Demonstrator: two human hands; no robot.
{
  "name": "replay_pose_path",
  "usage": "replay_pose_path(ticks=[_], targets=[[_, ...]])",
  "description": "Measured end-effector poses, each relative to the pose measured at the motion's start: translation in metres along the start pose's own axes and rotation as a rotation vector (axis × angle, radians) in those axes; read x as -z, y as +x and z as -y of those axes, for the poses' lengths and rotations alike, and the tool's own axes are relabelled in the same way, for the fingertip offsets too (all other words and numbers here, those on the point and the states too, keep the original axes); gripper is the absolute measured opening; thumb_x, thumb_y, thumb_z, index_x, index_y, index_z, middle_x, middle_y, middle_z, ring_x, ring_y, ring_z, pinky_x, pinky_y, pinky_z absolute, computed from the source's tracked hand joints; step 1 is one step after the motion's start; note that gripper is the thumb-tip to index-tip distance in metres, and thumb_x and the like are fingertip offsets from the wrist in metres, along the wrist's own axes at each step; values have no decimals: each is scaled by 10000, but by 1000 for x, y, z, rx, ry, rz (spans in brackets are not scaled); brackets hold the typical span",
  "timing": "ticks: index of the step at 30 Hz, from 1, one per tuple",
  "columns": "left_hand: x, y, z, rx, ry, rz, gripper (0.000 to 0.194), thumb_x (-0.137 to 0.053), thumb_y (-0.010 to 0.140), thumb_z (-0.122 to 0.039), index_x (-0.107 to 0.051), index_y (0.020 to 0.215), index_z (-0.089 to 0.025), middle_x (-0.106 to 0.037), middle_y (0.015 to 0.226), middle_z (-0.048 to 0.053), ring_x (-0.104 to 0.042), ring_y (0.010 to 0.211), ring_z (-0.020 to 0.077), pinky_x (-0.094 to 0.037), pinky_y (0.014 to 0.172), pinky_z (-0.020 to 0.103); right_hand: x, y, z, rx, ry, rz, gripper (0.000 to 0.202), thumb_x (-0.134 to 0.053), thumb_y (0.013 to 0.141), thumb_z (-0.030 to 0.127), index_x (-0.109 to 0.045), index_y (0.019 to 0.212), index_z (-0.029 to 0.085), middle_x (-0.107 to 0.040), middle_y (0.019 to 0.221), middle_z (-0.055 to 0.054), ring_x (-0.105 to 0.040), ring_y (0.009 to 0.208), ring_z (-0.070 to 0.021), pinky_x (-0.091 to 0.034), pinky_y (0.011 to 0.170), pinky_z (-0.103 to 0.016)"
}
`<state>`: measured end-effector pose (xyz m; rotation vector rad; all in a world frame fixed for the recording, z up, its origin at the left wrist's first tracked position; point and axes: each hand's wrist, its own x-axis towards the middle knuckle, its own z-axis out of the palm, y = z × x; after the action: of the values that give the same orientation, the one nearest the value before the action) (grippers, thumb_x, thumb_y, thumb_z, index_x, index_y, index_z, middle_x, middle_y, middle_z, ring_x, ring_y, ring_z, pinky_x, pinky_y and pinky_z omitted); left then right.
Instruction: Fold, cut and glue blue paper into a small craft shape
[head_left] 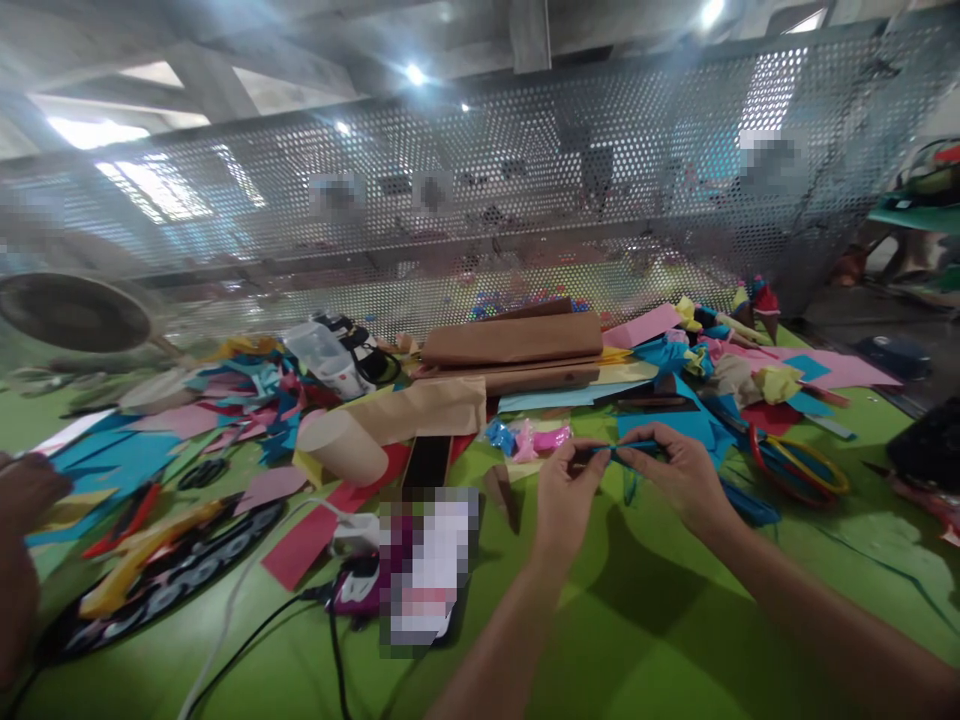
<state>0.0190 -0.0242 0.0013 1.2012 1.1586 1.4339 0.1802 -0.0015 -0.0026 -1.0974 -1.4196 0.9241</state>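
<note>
My left hand (pixel 568 492) and my right hand (pixel 673 468) are raised over the green table (pixel 592 640), fingertips nearly meeting. Between them is a thin dark blue strip (pixel 616 450), pinched at both sides by thumbs and fingers. Its exact shape is too small to tell. Just beyond my left hand lie shiny pink and blue wrapped pieces (pixel 529 438). A small brown paper cone (pixel 502 492) rests on the table left of my left wrist.
Scissors with red and yellow handles (pixel 799 468) lie at the right. Brown paper rolls (pixel 514 340) stretch along the back by a perforated metal screen (pixel 480 200). A phone (pixel 426 462), cables and colored paper are at the left. Another person's hand (pixel 28 500) shows at the left edge.
</note>
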Motion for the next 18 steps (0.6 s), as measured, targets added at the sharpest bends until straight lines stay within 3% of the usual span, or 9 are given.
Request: replay_pose_path(ticks=[6, 18], targets=[[4, 6, 3, 17, -42, -49, 156, -752, 786, -282, -753, 881, -157, -707, 740, 28, -608, 664, 132, -464, 624, 233, 5, 3, -1, -60, 127, 21, 321, -814, 763, 468, -764, 974, 232, -731, 884, -41, -633, 781, -198, -499, 708, -326], [5, 7, 4, 36, -55, -57, 152, -769, 770, -276, -777, 872, -162, -711, 728, 23, -621, 666, 130, -488, 643, 233, 9, 8, -11, -84, 136, -14, 284, -832, 743, 480, -771, 836, 219, -725, 777, -21, -610, 708, -181, -466, 666, -309]])
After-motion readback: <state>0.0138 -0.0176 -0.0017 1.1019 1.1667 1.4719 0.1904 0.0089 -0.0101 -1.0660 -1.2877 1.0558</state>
